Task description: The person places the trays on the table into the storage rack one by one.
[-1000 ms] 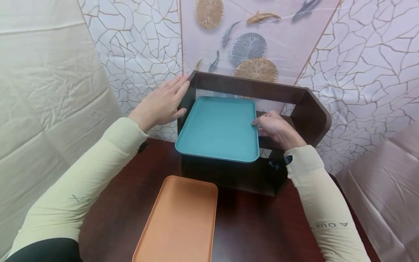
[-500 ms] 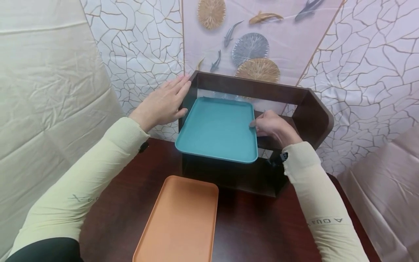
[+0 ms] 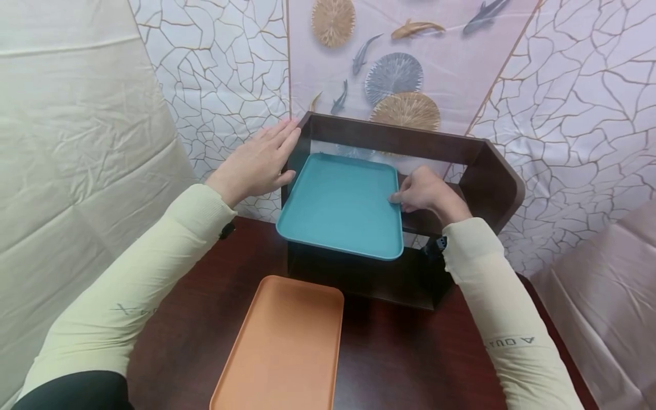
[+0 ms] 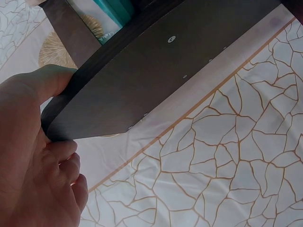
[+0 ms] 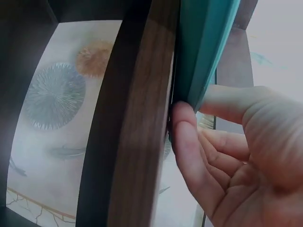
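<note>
From the head camera I see my right hand (image 3: pixel 427 193) pinching the right rim of the teal tray (image 3: pixel 340 205): the wrist view shows the thumb (image 5: pixel 236 101) on one face of the rim and the fingertips (image 5: pixel 182 116) curled against the other, right beside a wooden board of the shelf unit (image 3: pixel 487 171). The teal tray lies on the upper level of that dark brown shelf unit, its far end tucked in toward the back and its near edge jutting out over the front. I can see nothing lying in the tray.

My left hand (image 3: pixel 256 162) is spread flat against the outer left side panel of the shelf unit, fingers straight and close together, reaching up toward the panel's top corner. In the left wrist view the thumb (image 4: pixel 42 82) lies along the panel's edge while the other fingers (image 4: pixel 66 175) press its outer face.

In front of the shelf unit, an orange tray (image 3: pixel 282 347) lies flat on the dark wooden surface (image 3: pixel 400 359), well apart from both hands, and it too shows nothing inside. Behind the shelf unit hangs a backdrop (image 3: pixel 389 62) printed with fish and round fans.
</note>
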Available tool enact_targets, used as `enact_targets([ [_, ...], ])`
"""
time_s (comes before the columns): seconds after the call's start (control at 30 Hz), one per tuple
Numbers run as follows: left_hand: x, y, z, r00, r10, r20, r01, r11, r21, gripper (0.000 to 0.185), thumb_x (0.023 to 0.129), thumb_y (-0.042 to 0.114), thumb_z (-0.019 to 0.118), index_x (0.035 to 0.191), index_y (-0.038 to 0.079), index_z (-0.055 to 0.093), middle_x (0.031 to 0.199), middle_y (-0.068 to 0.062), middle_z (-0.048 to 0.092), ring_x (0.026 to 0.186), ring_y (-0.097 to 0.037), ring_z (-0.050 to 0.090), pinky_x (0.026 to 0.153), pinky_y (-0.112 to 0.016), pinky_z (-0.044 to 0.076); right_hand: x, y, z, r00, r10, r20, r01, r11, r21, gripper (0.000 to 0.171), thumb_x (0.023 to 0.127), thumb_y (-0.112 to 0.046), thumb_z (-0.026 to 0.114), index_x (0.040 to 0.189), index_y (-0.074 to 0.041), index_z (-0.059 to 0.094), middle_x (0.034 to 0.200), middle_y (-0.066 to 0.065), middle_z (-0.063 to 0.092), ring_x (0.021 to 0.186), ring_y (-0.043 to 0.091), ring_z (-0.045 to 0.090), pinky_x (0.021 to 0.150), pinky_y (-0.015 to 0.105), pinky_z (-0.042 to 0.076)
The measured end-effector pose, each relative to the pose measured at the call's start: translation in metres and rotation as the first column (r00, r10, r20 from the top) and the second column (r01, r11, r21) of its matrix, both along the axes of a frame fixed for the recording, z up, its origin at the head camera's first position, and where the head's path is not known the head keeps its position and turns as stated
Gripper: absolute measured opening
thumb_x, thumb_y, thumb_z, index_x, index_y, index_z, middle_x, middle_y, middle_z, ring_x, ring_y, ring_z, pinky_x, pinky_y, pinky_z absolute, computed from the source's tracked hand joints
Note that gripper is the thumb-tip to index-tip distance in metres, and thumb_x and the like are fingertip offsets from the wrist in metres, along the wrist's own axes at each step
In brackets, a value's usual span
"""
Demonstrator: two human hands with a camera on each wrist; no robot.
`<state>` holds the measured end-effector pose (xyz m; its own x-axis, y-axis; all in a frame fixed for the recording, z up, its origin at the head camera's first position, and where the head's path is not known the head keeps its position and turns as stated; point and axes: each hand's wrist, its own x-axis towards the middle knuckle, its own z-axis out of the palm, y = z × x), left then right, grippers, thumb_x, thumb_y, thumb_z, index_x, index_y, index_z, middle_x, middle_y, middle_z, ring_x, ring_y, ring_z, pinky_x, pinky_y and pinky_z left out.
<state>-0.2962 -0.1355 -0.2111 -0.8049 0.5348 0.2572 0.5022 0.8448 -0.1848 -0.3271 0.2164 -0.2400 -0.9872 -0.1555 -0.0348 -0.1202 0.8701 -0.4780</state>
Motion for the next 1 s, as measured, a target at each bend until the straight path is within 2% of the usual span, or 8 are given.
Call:
enact_targets([
  [0.13,0.001,-0.001,-0.001,1.0,0.005,0.013,-0.004,1.0,-0.004,0.08,0.108,0.034,0.051,0.167,-0.004,0.012,0.178,-0.02,0.008,0.167,-0.036,0.008,0.137,-0.05,0.013,0.004,0.0,-0.004,0.998,-0.006,-0.056,0.008,0.999,0.044,0.03,0.098,-0.026,0.075,0.091,0.003,0.081,0.075,0.01,0.077,0.067,0.017,0.073,0.066,0.029,0.061],
  [0.27,0.001,-0.002,-0.003,1.0,0.002,0.016,-0.002,1.0,-0.008,0.081,0.108,0.035,0.051,0.167,-0.005,0.012,0.178,-0.02,0.009,0.167,-0.036,0.008,0.137,-0.049,0.013,0.014,0.003,-0.004,0.997,-0.037,-0.064,0.038,0.999,0.016,0.036,0.099,-0.035,0.074,0.091,-0.001,0.082,0.074,0.007,0.077,0.069,0.015,0.074,0.075,0.033,0.061],
  [0.37,0.001,-0.001,-0.003,1.0,-0.001,0.019,0.001,1.0,-0.006,0.081,0.108,0.034,0.051,0.167,-0.005,0.012,0.178,-0.021,0.009,0.167,-0.036,0.008,0.137,-0.05,0.013,0.025,0.007,0.0,0.999,-0.048,-0.009,0.047,0.994,-0.096,0.036,0.1,-0.034,0.073,0.1,0.001,0.081,0.079,0.007,0.078,0.073,0.015,0.075,0.079,0.033,0.065],
  [0.47,0.001,-0.001,-0.002,1.0,0.001,0.02,-0.001,1.0,-0.009,0.081,0.108,0.034,0.051,0.167,-0.005,0.011,0.178,-0.021,0.008,0.167,-0.037,0.008,0.137,-0.051,0.014,0.038,0.01,0.006,0.998,-0.014,0.056,0.025,0.977,-0.211,0.037,0.101,-0.03,0.073,0.113,0.005,0.077,0.088,0.011,0.079,0.078,0.016,0.076,0.078,0.029,0.067],
  [0.53,0.001,-0.001,-0.001,1.0,0.001,0.019,0.0,1.0,-0.011,0.081,0.108,0.034,0.051,0.167,-0.005,0.011,0.178,-0.021,0.008,0.167,-0.037,0.008,0.137,-0.051,0.015,0.048,0.013,0.01,0.996,0.01,0.089,0.013,0.967,-0.255,0.04,0.101,-0.029,0.073,0.119,0.007,0.073,0.093,0.013,0.078,0.08,0.017,0.076,0.076,0.028,0.067],
  [0.77,0.0,-0.001,0.0,1.0,-0.001,0.021,0.002,1.0,-0.009,0.081,0.109,0.034,0.051,0.167,-0.005,0.01,0.178,-0.021,0.007,0.167,-0.037,0.008,0.137,-0.051,0.014,0.082,0.027,0.018,0.986,0.08,0.145,-0.047,0.974,-0.222,0.044,0.101,-0.033,0.072,0.123,0.005,0.073,0.095,0.01,0.081,0.081,0.011,0.078,0.076,0.026,0.067],
  [0.87,0.0,-0.001,0.001,1.0,-0.001,0.021,0.001,1.0,-0.012,0.081,0.109,0.034,0.05,0.167,-0.005,0.01,0.178,-0.021,0.006,0.167,-0.037,0.008,0.137,-0.051,0.013,0.095,0.033,0.014,0.981,0.117,0.152,-0.08,0.97,-0.229,0.039,0.102,-0.027,0.071,0.121,0.006,0.074,0.095,0.011,0.082,0.081,0.009,0.078,0.077,0.026,0.067],
  [1.0,0.0,-0.001,0.003,1.0,-0.009,0.02,0.009,1.0,-0.002,0.081,0.109,0.034,0.051,0.167,-0.005,0.01,0.178,-0.021,0.006,0.167,-0.037,0.007,0.137,-0.051,0.013,0.111,0.04,0.001,0.973,0.152,0.176,-0.099,0.955,-0.28,0.035,0.103,-0.019,0.069,0.122,0.01,0.072,0.099,0.015,0.082,0.081,0.01,0.078,0.078,0.027,0.067],
])
